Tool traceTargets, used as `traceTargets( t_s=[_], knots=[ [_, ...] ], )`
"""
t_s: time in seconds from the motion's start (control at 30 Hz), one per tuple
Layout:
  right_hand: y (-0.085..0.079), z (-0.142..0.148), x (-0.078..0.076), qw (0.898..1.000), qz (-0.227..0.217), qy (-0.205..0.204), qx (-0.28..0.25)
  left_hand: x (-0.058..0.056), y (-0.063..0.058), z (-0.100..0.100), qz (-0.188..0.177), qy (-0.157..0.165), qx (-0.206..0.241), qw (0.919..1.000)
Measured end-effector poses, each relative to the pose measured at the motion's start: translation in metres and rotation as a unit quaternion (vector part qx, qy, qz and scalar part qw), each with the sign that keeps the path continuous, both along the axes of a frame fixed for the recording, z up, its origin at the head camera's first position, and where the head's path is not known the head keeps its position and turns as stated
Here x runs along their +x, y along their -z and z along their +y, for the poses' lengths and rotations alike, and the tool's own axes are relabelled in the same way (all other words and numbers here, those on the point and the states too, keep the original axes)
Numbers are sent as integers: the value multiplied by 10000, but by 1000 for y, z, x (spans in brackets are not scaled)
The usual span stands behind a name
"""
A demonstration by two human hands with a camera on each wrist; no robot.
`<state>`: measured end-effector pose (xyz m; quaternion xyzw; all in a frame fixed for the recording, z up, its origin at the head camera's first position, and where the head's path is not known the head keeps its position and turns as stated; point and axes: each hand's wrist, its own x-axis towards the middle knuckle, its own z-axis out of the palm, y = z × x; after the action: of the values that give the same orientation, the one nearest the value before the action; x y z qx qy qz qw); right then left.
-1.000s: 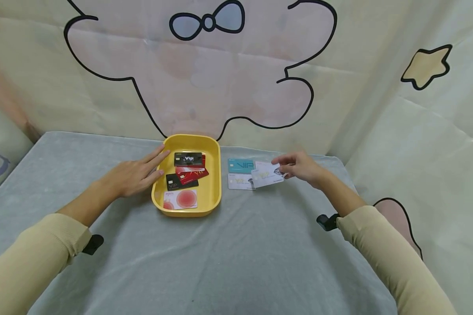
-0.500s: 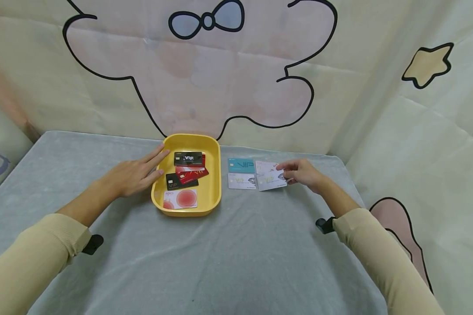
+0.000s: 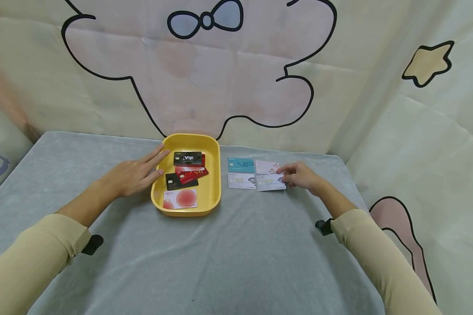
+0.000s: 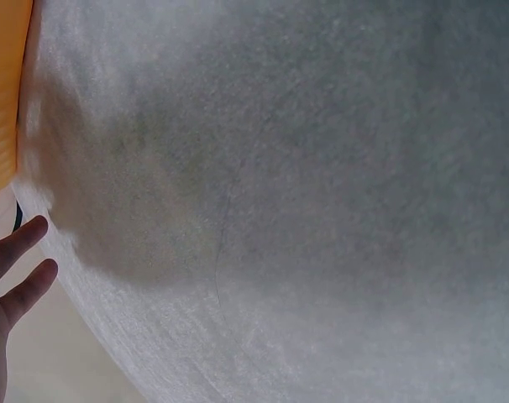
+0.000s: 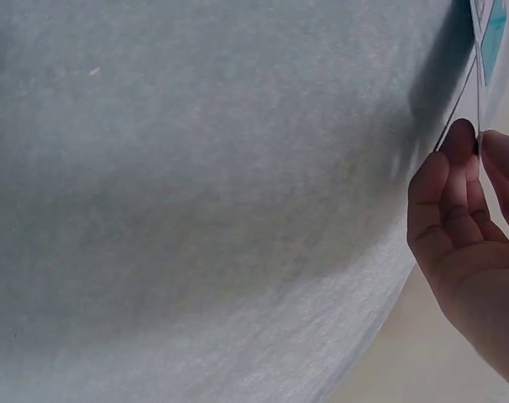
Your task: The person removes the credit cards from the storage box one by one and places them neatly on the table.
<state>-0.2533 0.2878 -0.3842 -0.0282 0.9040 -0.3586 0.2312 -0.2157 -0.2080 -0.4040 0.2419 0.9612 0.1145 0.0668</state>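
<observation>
My right hand (image 3: 301, 176) pinches the right edge of a white VIP card (image 3: 270, 183), low over the table; the right wrist view shows the card edge between the thumb and fingers of that hand (image 5: 473, 218). Behind it lies a white card with small red marks (image 3: 266, 167). To its left sit another white VIP card (image 3: 240, 180) and a teal VIP card (image 3: 240, 165), making two rows. My left hand (image 3: 135, 175) rests with extended fingers on the left rim of a yellow tray (image 3: 214, 175).
In the tray lie a black Vip card (image 3: 187, 158), red cards (image 3: 193, 176), a dark VIP card (image 3: 173, 182) and a white card with pink circles (image 3: 186, 199). A grey cloth (image 3: 220, 262) covers the table. A printed curtain (image 3: 252, 87) hangs behind it.
My right hand has moved right and down with the white VIP card, bringing it to the right of the other white VIP card. The left hand and tray stay in place.
</observation>
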Motion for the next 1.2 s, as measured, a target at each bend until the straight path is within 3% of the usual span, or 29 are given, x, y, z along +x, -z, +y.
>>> traceTargets(
  t_s=[0.4, 0.63, 0.93, 1.2],
  knots=[
    [2, 2, -1, 9997, -1, -130, 200, 0, 0, 0, -15, -16, -12, 10000],
    [-1, -1, -1, 9974, 340, -167, 609, 0, 0, 1, -43, -24, -12, 10000],
    [-21, -27, -11, 9976, 499, -62, 482, 1, 0, 0, -15, -33, -34, 10000],
    [-42, -60, -18, 9966, 710, -418, 73, -1, 0, 0, 15, -10, -86, 10000]
  ],
)
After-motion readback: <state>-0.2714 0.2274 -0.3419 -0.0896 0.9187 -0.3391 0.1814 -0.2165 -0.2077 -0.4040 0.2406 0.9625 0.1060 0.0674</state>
